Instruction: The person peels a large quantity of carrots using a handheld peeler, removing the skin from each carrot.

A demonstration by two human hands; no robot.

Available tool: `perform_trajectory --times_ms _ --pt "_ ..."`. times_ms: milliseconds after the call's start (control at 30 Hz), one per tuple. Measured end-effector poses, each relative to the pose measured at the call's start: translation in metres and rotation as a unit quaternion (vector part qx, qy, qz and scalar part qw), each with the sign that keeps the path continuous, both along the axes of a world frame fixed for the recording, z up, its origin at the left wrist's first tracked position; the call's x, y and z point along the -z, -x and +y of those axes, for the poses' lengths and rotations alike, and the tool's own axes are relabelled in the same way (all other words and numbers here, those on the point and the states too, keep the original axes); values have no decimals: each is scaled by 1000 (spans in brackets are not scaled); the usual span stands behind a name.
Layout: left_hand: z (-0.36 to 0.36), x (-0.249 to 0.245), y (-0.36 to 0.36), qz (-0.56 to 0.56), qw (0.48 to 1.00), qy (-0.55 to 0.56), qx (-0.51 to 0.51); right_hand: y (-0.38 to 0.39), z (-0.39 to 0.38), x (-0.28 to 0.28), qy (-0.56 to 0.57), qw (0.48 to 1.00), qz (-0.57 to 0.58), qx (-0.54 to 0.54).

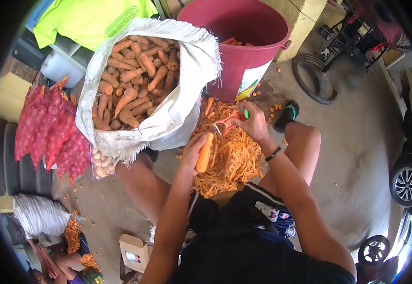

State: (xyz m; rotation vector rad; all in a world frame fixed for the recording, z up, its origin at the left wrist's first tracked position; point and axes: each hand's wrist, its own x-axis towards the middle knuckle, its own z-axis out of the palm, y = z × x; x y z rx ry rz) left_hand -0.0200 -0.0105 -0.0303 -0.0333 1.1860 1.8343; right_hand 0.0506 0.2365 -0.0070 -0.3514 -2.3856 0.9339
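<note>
A peeled orange carrot [204, 153] is gripped in my left hand [192, 150], its smooth side facing up. My right hand [254, 124] holds a red peeler [227, 124] with a metal blade, a little above and right of the carrot; blade and carrot are apart. Below both hands lies a large heap of orange peelings [232, 163] between my legs. Beyond my left hand stands a white woven sack [161, 125], open and full of unpeeled carrots [129, 97]. Behind the heap is a big red bin [222, 64] with some carrots [236, 42] inside.
Red mesh bags [45, 125] hang or lean at the left, beside stacked tires. Another person [64, 265] sits at the lower left near more peelings. A cardboard box [133, 252] lies behind my left arm. An inner tube [312, 78] and wheels [406, 184] are at the right.
</note>
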Motion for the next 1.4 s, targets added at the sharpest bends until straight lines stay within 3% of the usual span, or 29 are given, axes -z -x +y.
perform_trajectory --times_ms 100,167,233,367,500,533,633,733,833,933,1033,1133,1233,1333,1400 --pt "6 3 4 -10 999 -9 -43 -10 -24 0 108 990 -17 -88" --pt "15 -2 3 -32 995 13 -93 -16 -45 -6 45 983 29 -175" --pt "13 0 1 -9 998 18 -60 -19 -55 -9 4 977 18 -211" --pt "5 1 -3 18 999 48 -11 -6 -19 -4 -3 994 5 -106" --pt "13 -11 -7 11 998 44 -44 0 2 0 67 997 -32 -2" --pt "11 -6 -3 -4 999 16 -34 -3 -9 -3 134 990 -37 -25" --pt "5 4 5 -36 998 -19 -37 -18 -48 -12 80 976 44 -200" --pt "9 11 0 -8 998 24 -61 -17 -51 -1 13 980 38 -196" --pt "3 3 -5 12 999 47 -2 -4 -12 3 -25 997 13 -71" --pt "6 -7 -7 0 999 42 -24 -4 -6 -5 81 995 -59 -5" --pt "15 -5 -4 -27 997 28 -67 -18 -45 -6 97 982 16 -161" --pt "10 6 0 -10 998 25 -59 -20 -52 -4 17 978 38 -205" --pt "0 2 -3 -19 999 49 -4 -6 -18 4 -21 997 31 -64" --pt "3 -3 -6 -17 998 61 -17 -2 2 1 72 996 -40 21" --pt "3 9 -1 -40 999 7 -31 -8 -24 -1 72 994 18 -78"
